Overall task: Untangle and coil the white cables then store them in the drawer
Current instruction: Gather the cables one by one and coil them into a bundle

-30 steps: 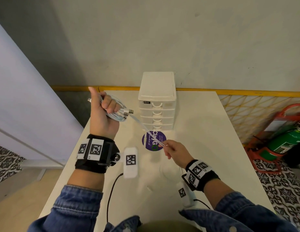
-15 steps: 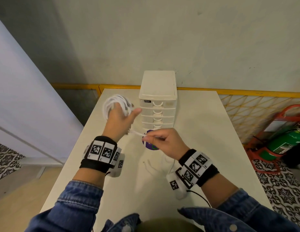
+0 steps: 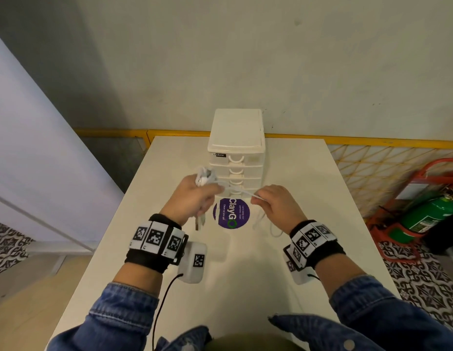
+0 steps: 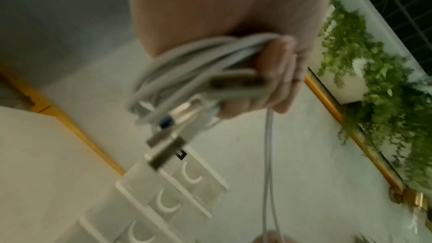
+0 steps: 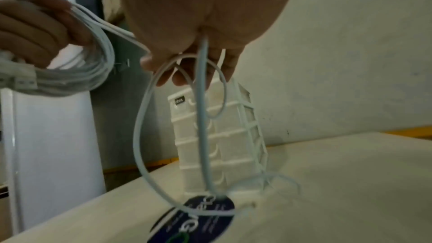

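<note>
We are gripping a coiled bundle of white cables (image 3: 206, 176) in our left hand (image 3: 192, 198), fingers curled round it, above the tabletop (image 3: 309, 198) just in front of the closed drawer unit (image 3: 237, 153). Our right hand (image 3: 276, 203) is pinching the loose strand running from the bundle, its slack trailing down onto the tabletop by the purple sticker (image 3: 231, 215).
</note>
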Motion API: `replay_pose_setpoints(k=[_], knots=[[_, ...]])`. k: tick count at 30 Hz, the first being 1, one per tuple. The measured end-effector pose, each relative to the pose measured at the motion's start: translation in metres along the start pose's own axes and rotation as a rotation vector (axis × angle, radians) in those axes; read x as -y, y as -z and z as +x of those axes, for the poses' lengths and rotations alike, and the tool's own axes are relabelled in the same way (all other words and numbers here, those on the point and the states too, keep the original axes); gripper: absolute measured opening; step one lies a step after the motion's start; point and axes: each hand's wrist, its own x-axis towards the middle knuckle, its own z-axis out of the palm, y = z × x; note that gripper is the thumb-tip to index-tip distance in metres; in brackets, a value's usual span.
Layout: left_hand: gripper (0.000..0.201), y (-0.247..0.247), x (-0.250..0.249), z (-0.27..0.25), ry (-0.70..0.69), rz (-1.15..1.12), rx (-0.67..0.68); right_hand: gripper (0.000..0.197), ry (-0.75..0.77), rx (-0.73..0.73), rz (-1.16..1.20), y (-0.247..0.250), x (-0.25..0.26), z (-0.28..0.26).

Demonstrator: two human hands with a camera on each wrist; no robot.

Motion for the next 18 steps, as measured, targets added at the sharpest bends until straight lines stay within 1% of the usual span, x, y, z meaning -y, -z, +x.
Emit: replay_pose_setpoints(k=[2,4,5,7,9,11,12,14,16,17,18], knots=[[0.026,0.004,-0.002,0.001,-0.052,-0.061,-0.129,0.041,-0.035,-0.02,0.009,-0.01,-0.011,-0.01],[0.02,0.006,-0.003,0.001,-0.083,-0.11,-0.23,0.024,-0.084,-0.018,0.053,-0.014,-0.015,-0.016],[0.016,0.006,-0.004,0.001,-0.094,-0.129,-0.273,0.02,-0.108,-0.008,0.074,-0.015,-0.018,-0.019],[0.011,0.006,-0.004,0.001,-0.101,-0.162,-0.356,0.029,-0.176,0.025,0.082,-0.018,-0.023,-0.023],[0.013,0.006,-0.005,0.002,-0.106,-0.148,-0.394,0.035,-0.249,0.022,0.097,-0.018,-0.023,-0.025],[0.014,0.003,-0.006,0.002,-0.113,-0.096,-0.386,0.046,-0.304,0.008,0.149,-0.015,-0.018,-0.023],[0.015,0.001,-0.007,0.002,-0.115,-0.075,-0.368,0.056,-0.322,-0.018,0.197,-0.013,-0.014,-0.02],[0.02,-0.005,-0.006,0.003,-0.104,-0.005,-0.315,0.079,-0.32,-0.13,0.255,-0.006,-0.005,-0.013],[0.021,-0.011,-0.003,0.003,-0.085,0.117,-0.239,0.096,-0.29,-0.217,0.156,0.003,0.003,-0.002],[0.021,-0.015,-0.001,0.002,-0.082,0.173,-0.193,0.101,-0.281,-0.216,0.062,0.007,0.008,0.004],[0.022,-0.019,0.001,0.003,-0.083,0.208,-0.152,0.105,-0.263,-0.184,-0.037,0.01,0.014,0.009]])
